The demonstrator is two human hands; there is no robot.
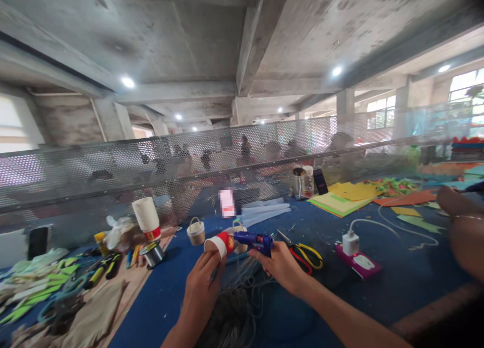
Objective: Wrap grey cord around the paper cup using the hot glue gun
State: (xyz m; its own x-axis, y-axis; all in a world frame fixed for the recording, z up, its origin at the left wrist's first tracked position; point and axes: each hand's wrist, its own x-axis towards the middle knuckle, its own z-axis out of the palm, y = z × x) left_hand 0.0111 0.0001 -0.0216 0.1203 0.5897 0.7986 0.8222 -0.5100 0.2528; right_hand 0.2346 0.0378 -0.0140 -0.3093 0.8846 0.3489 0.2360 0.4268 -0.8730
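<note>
In my left hand I hold a red and white paper cup tipped on its side, its open rim toward me. My right hand is wrapped round a blue glue gun. The gun's nozzle points left and is at the cup's base; whether it touches I cannot tell. Just behind the cup stands a small beige bucket with a handle, partly hidden, and a similar small bucket is to the left. Below my hands lies a heap of grey cord. Scissors with yellow handles lie right of my right hand.
A stack of paper cups stands on a metal tin at left, near pliers, gloves and green scraps. At right are a purple power strip with a white charger, coloured sheets and another person's arm. A perforated metal screen runs behind.
</note>
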